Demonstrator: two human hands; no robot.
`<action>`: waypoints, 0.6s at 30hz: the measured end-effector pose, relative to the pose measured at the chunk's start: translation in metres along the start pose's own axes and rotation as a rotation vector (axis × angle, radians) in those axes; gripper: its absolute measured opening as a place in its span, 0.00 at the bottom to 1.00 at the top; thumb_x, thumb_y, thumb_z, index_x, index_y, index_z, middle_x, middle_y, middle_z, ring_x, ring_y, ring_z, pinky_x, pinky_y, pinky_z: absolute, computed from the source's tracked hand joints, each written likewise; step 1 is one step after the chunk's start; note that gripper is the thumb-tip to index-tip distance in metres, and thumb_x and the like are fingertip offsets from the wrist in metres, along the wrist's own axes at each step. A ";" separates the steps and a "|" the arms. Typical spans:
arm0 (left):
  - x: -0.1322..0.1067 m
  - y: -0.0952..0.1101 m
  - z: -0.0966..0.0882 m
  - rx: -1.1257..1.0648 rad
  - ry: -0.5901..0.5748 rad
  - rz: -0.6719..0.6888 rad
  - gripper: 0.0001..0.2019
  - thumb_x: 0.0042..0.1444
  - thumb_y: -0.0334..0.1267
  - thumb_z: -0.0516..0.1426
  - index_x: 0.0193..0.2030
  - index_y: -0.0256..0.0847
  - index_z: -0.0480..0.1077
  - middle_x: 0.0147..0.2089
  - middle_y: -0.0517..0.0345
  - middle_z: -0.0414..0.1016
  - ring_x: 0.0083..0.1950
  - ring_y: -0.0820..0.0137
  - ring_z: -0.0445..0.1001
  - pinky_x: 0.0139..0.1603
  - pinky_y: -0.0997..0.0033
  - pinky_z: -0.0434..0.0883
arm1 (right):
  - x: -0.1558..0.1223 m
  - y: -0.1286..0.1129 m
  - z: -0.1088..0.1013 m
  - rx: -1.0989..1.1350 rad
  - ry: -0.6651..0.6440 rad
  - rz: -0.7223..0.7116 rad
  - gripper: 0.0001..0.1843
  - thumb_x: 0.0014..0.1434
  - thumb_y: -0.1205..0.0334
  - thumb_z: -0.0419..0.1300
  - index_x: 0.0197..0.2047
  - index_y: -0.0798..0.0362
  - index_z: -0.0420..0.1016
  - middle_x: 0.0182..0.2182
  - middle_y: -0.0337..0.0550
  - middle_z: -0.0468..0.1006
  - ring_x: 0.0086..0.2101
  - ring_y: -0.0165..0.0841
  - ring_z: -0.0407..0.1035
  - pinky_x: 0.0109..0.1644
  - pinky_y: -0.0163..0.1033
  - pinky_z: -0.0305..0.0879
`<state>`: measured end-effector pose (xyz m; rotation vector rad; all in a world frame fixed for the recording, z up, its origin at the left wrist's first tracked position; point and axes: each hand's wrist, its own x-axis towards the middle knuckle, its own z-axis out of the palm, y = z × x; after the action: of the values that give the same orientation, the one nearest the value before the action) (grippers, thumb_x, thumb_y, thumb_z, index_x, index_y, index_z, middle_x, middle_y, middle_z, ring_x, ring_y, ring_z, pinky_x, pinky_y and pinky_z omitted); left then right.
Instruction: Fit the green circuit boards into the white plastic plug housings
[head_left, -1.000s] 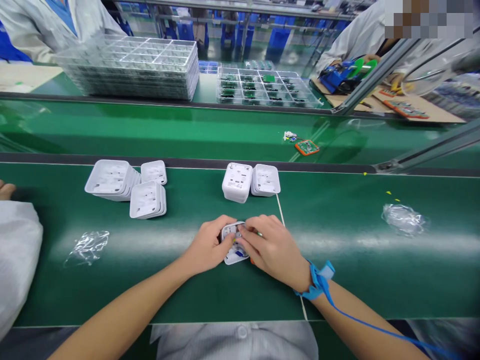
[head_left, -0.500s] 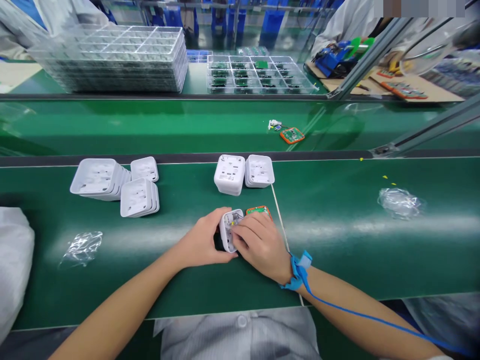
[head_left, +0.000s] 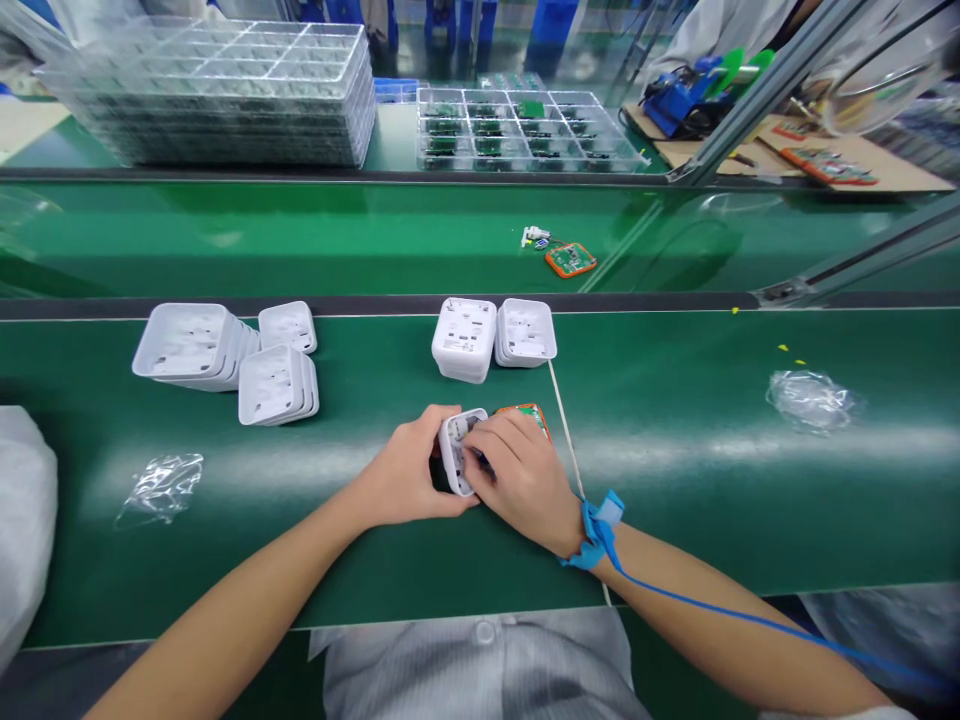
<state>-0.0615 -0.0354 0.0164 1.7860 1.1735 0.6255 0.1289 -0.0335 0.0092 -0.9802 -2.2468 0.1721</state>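
Note:
My left hand (head_left: pixel 411 470) is closed around a small white plastic housing (head_left: pixel 454 458), tilted so that its hollow inside faces right. The fingers of my right hand (head_left: pixel 521 480) are bent together and reach into the housing; what they pinch, if anything, is hidden. A blue wrist strap (head_left: pixel 598 530) circles my right wrist. Just behind the right hand lies a green circuit board with an orange edge (head_left: pixel 532 412), partly covered by the hand. Two stacks of white housings, a left one (head_left: pixel 465 340) and a right one (head_left: pixel 526 332), stand beyond my hands.
More stacked white housings (head_left: pixel 184 345) sit at the left. Crumpled clear plastic bags lie left (head_left: pixel 161 488) and right (head_left: pixel 814 400). On the green strip behind rests another orange-edged board (head_left: pixel 571 260). Clear trays (head_left: pixel 517 130) and a metal post (head_left: pixel 772 95) stand farther back.
The view has shifted slightly. My left hand still holds the housing, and my right fingers have moved a little within it; the yellow spot seen there before is now hidden.

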 end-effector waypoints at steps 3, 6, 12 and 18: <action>0.000 0.001 0.000 -0.027 0.001 0.000 0.38 0.43 0.40 0.69 0.60 0.44 0.58 0.45 0.60 0.76 0.41 0.65 0.78 0.41 0.69 0.73 | 0.001 0.001 -0.002 -0.005 -0.021 -0.051 0.07 0.65 0.71 0.55 0.40 0.54 0.74 0.36 0.48 0.79 0.38 0.38 0.69 0.44 0.47 0.67; 0.000 0.002 0.001 -0.019 0.011 -0.007 0.37 0.43 0.40 0.69 0.59 0.44 0.58 0.45 0.59 0.76 0.42 0.64 0.78 0.41 0.68 0.73 | -0.001 0.001 -0.001 0.032 -0.006 -0.046 0.08 0.65 0.72 0.54 0.41 0.53 0.74 0.36 0.47 0.79 0.38 0.37 0.70 0.45 0.46 0.68; 0.000 0.001 0.002 0.002 0.019 -0.025 0.38 0.42 0.41 0.70 0.59 0.44 0.58 0.45 0.59 0.77 0.42 0.63 0.78 0.40 0.68 0.73 | -0.002 0.003 0.004 0.144 0.046 0.002 0.07 0.65 0.72 0.55 0.38 0.52 0.72 0.34 0.46 0.77 0.37 0.36 0.69 0.45 0.44 0.67; 0.000 0.002 0.003 -0.030 0.043 -0.025 0.37 0.41 0.40 0.70 0.57 0.44 0.59 0.44 0.61 0.77 0.40 0.66 0.78 0.38 0.69 0.73 | 0.005 0.006 0.001 0.230 -0.035 0.050 0.08 0.65 0.71 0.55 0.33 0.51 0.69 0.33 0.43 0.75 0.36 0.35 0.67 0.42 0.43 0.63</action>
<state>-0.0581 -0.0373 0.0168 1.7382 1.2077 0.6667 0.1297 -0.0257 0.0092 -0.9156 -2.1769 0.4626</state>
